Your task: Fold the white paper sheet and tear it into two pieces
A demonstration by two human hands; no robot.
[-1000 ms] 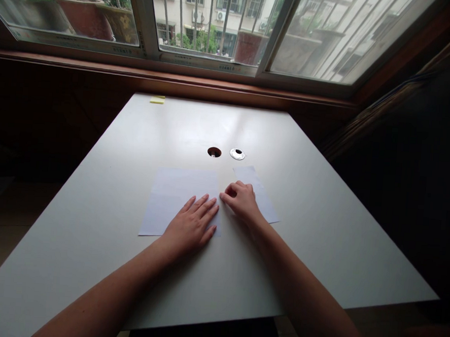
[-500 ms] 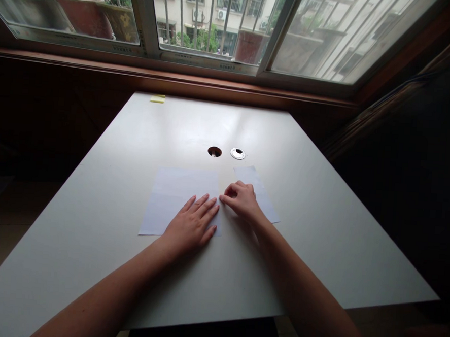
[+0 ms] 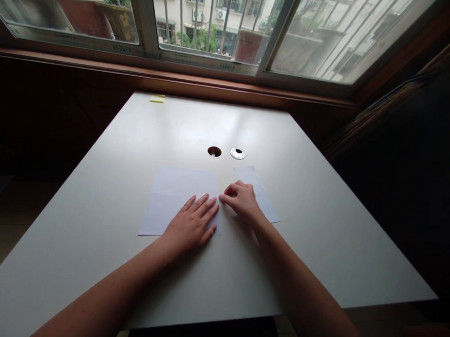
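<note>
A white sheet of paper lies flat on the table in the middle of the head view. My left hand rests palm down on its lower right part, fingers stretched and slightly spread. Just beyond the sheet's right edge is my right hand, its fingers curled in and pressed together. The tips come up to the edge near my left fingertips; what they pinch, if anything, is hidden. Partly behind the right hand and wrist lies a narrower strip of white paper, set at a slant.
The white table has a round hole beyond the sheet, with a silver ring-shaped cover to its right. A yellow sticky-note pad sits at the far left edge. Behind stands a barred window with flowerpots outside.
</note>
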